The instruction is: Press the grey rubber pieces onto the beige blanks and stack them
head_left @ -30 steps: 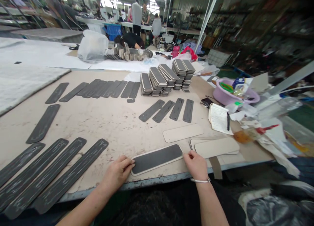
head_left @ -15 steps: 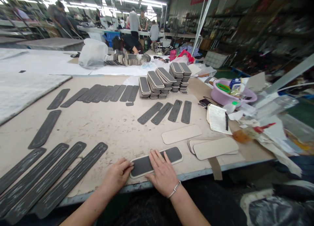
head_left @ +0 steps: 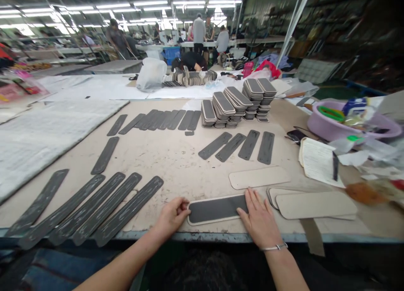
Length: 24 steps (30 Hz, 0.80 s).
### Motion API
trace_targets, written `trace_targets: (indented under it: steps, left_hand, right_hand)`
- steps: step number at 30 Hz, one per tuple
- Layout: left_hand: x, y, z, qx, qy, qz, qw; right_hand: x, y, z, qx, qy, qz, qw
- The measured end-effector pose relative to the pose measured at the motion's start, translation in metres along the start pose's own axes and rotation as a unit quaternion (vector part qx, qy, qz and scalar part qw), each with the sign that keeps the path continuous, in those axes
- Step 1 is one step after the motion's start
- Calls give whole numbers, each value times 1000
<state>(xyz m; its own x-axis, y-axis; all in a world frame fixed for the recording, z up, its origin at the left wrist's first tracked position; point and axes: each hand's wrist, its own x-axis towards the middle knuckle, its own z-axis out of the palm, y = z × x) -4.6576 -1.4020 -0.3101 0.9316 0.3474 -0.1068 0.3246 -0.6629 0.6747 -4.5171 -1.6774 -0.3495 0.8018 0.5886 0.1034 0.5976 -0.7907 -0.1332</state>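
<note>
A dark grey strip backed by a slightly larger beige panel point(head_left: 214, 210) lies flat near the front table edge. My left hand point(head_left: 173, 216) pinches its left end between thumb and curled fingers. Pressed flat over the right end is my right hand point(head_left: 261, 220), fingers extended, covering that end. Just beyond lies a single beige panel point(head_left: 259, 177), and to the right a small pile of beige panels point(head_left: 317, 205). Long dark strips with glossy smears point(head_left: 134, 207) are spread on the left, their near ends at or past the table edge.
Stacks of paired panels point(head_left: 224, 104) stand at the back centre. Shorter dark strips point(head_left: 249, 146) lie before them, with a row point(head_left: 160, 119) farther left. On the right are an open notebook point(head_left: 318, 162) and a purple basin point(head_left: 322, 125). A person point(head_left: 192, 62) bends over the far table.
My right hand has slid from the middle of the panel to its right end. My left hand stays at the left end. The view has turned left, shifting everything rightward.
</note>
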Motion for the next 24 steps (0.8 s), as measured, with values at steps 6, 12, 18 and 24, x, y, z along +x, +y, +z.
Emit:
trace_targets:
  steps: [6,12,18,24]
  left_hand:
    - [-13,4,-4,78,48,120,989]
    - [-11,9,3,197,-6,213,957]
    - [-3,8,3,182,-27,190,964]
    - [7,16,-1,151,-54,99,982]
  right_hand:
    - [0,4,7,9,35,-12,999]
    - [-2,10,6,87,121,65,987]
    - [0,5,-2,144,175,88,970]
    - [1,1,-12,366,181,163,898]
